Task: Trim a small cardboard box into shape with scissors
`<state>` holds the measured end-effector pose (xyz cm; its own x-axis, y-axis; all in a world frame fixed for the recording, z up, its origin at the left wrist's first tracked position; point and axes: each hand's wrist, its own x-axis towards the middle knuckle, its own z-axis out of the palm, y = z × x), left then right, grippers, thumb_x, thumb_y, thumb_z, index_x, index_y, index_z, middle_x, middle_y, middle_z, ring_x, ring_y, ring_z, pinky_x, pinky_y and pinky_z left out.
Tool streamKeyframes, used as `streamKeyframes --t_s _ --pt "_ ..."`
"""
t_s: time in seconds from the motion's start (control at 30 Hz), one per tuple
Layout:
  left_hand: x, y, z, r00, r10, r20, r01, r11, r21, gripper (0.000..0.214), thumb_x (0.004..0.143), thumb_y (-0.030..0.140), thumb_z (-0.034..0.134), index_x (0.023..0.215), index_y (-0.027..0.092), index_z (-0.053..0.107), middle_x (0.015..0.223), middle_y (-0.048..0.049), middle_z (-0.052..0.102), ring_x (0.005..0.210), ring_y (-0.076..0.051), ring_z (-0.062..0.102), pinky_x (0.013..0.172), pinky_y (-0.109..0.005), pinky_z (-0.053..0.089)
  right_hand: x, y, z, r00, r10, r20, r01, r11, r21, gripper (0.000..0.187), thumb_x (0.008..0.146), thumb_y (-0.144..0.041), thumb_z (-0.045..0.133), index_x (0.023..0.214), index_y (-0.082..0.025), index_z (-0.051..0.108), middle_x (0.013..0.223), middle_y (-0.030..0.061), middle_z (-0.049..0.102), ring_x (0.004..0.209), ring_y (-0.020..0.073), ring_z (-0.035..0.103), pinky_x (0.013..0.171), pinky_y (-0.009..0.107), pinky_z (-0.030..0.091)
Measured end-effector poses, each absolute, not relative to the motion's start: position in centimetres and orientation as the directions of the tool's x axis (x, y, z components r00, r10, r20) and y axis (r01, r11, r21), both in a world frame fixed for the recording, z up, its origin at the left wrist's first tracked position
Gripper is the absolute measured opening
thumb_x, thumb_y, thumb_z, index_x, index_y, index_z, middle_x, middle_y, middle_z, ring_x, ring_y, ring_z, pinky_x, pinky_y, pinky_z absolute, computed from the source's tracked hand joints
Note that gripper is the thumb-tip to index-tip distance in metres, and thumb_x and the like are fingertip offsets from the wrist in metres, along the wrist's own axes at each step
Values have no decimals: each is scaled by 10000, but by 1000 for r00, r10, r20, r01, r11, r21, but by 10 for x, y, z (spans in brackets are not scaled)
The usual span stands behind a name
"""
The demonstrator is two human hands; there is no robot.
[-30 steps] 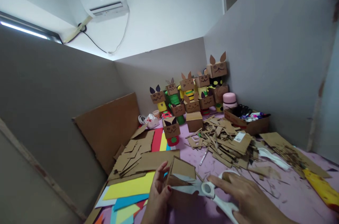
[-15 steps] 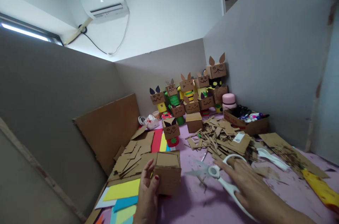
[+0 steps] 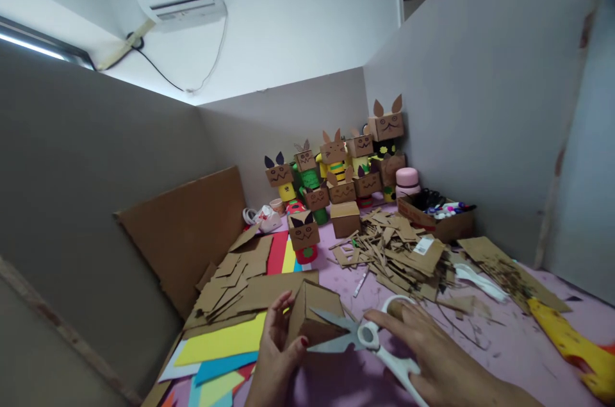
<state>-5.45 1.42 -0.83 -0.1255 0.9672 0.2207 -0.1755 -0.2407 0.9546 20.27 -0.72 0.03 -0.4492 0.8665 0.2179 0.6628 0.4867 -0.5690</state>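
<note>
My left hand (image 3: 281,343) grips a small brown cardboard box (image 3: 321,301) from its left side, thumb at the lower front. The box is tilted, one edge turned toward me. In my right hand (image 3: 416,336) is a pair of white-handled scissors (image 3: 369,334), fingers through the loops. Their blades are spread and point left, close in front of the box's right face; whether they touch it I cannot tell. Beneath both hands lies the purple tabletop (image 3: 365,381).
Several cardboard animal figures (image 3: 341,189) stand at the back. Cardboard scraps (image 3: 394,247) lie right of centre, near a box of markers (image 3: 444,221). Coloured sheets (image 3: 216,343) and cardboard pieces (image 3: 235,279) spread on the left. A yellow tool (image 3: 571,349) and a white tool (image 3: 480,282) lie on the right.
The cardboard box has been turned and tilted in my left hand. My right hand has brought the scissors left, so the open blades now overlap the box in view.
</note>
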Motion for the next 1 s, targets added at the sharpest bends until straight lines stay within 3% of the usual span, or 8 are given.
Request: streamKeyframes --t_s 0.33,0.57,0.73,0.83,0.9,0.93,1.0 --pt "-46 8 -6 -70 981 183 -167 -192 967 715 533 482 801 1146 236 529 1196 -116 613 1103 -322 569 845 -381 505 201 -10 2 -421 856 301 660 516 -546 764 530 32 519 1231 -269 542 998 78 548 947 262 504 832 383 399" --pt "-42 6 -4 -93 989 115 -242 -135 961 756 519 502 799 1156 225 502 1229 -122 555 1146 -352 527 903 -427 473 200 -9 -4 -397 856 332 624 517 -586 608 655 -50 567 1214 -291 571 918 65 585 869 243 559 775 355 439" --pt "-46 11 -3 -316 922 222 -125 -272 954 731 561 414 792 1188 251 455 1267 -112 491 1239 -348 437 993 -441 399 202 -2 -9 -267 894 360 583 447 -678 518 737 -210 600 1248 -285 556 1043 92 583 1025 281 537 910 427 403" --pt "-46 12 -3 -423 847 324 13 -351 936 715 558 389 786 1172 257 443 1279 -112 469 1312 -346 336 1059 -459 313 202 3 -15 -256 916 308 291 377 -879 562 765 -412 630 1289 -252 504 1102 115 586 1058 288 538 909 434 401" --pt "-44 11 -4 -416 838 353 48 -368 929 710 558 390 781 1162 264 429 1308 -119 436 1330 -352 297 1069 -470 289 200 7 -23 -471 861 190 -99 163 -982 685 749 -617 579 1301 -232 453 924 88 644 802 233 631 721 363 479" --pt "-42 10 -5 -406 840 360 53 -371 927 711 561 393 778 1163 270 420 1324 -119 417 1323 -355 304 1054 -464 310 199 9 -27 -587 796 148 -242 2 -970 735 742 -702 512 1295 -223 444 841 68 652 688 206 640 657 340 481" --pt "-39 8 -6 -390 852 350 39 -364 930 740 544 403 781 1176 286 413 1317 -110 424 1229 -355 418 939 -421 429 195 11 -37 -662 739 125 -388 -194 -901 682 742 -699 528 1228 -223 490 723 14 640 617 149 627 640 269 461"
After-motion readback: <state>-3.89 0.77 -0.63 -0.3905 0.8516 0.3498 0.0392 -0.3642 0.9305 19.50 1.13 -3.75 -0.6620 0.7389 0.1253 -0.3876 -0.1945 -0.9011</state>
